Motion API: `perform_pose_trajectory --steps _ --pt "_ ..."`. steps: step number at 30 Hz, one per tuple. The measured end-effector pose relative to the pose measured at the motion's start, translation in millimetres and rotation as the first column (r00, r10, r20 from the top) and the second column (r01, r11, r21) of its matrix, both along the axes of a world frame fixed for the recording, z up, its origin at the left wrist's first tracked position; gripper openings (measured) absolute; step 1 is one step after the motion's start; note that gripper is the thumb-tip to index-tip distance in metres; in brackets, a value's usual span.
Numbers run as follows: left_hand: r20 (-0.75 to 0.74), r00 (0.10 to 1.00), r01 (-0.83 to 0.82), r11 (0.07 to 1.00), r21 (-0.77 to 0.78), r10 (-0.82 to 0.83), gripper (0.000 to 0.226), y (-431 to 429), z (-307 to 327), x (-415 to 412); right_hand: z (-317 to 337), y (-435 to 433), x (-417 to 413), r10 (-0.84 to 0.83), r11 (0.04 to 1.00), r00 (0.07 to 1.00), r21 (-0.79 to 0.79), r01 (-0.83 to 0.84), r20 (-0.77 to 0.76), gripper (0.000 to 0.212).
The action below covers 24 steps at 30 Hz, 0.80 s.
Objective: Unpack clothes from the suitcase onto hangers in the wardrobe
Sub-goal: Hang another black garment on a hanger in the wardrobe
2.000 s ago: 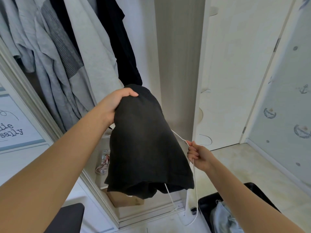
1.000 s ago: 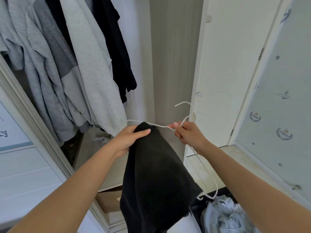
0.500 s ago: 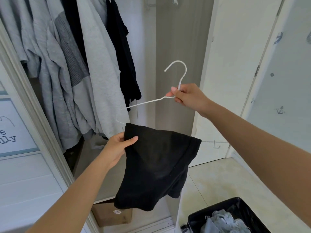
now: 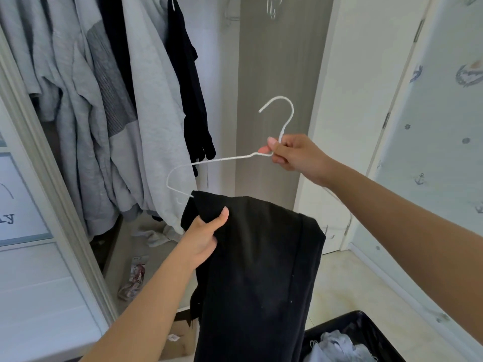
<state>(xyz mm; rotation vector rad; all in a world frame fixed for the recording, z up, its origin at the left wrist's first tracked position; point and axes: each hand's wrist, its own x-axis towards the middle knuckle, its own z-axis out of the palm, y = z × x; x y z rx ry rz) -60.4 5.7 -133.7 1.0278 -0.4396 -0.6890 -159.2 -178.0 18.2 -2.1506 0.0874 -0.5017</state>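
Observation:
A black garment (image 4: 261,270) hangs folded over the lower bar of a white wire hanger (image 4: 224,158). My right hand (image 4: 292,155) pinches the hanger at the base of its hook, holding it up in front of the open wardrobe. My left hand (image 4: 203,236) grips the garment's upper left edge, thumb on the front of the cloth. Grey and black clothes (image 4: 125,105) hang in the wardrobe at the upper left. The black suitcase (image 4: 366,322) lies open at the lower right with light blue clothing (image 4: 337,348) inside.
The wardrobe's grey side panel (image 4: 277,61) stands behind the hanger, with a white door (image 4: 366,74) to its right. A sliding door frame (image 4: 52,165) runs down the left. A cardboard box (image 4: 180,338) and a small packet (image 4: 136,278) lie on the wardrobe floor.
The garment now drapes longer and straighter over the hanger's bar. My left hand has shifted its grip on the cloth's upper left edge. My right hand holds the hanger at about the same height.

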Motion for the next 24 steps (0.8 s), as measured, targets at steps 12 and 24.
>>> perform_pose_trajectory --steps 12,24 --pt "0.123 0.992 -0.043 0.979 0.198 0.019 0.042 15 -15 21 -1 5 -4 -0.054 0.995 0.992 -0.082 0.064 0.118 0.055" --pt "0.560 0.780 -0.431 0.889 0.154 0.280 0.022 16 -6 31 36 16 15 -0.042 0.910 0.983 -0.399 0.112 0.179 0.040"
